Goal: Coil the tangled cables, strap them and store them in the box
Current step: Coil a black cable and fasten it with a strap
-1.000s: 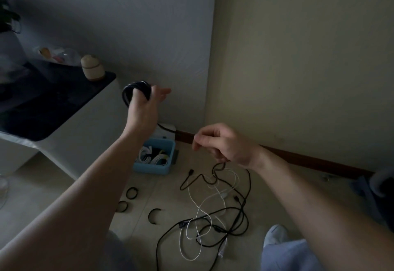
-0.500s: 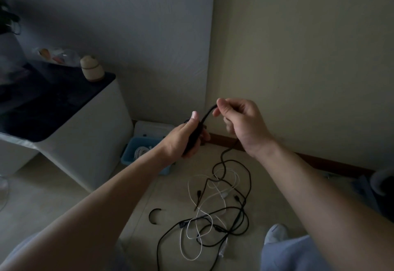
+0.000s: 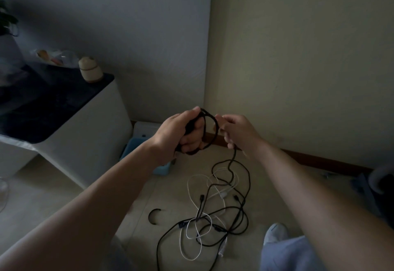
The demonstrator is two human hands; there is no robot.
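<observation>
My left hand [image 3: 181,134] grips a small coil of black cable [image 3: 210,131] held up in front of the wall corner. My right hand [image 3: 236,132] pinches the same cable just right of the coil, and the cable's free length hangs from it down to the floor. Below lies a tangle of black and white cables [image 3: 213,213] on the beige floor. A blue box [image 3: 133,148] stands on the floor behind my left forearm, mostly hidden. A black strap [image 3: 154,215], curled into an open ring, lies left of the tangle.
A white cabinet with a dark top [image 3: 64,121] stands at the left, with a small round jar [image 3: 90,72] on it. A white lid [image 3: 147,130] leans by the skirting behind the box. My foot in a light sock [image 3: 275,232] is at the lower right.
My left hand came back from high on the left to the middle and took hold of the black cable. Both hands have since formed a loop of it, and my right hand slid lower.
</observation>
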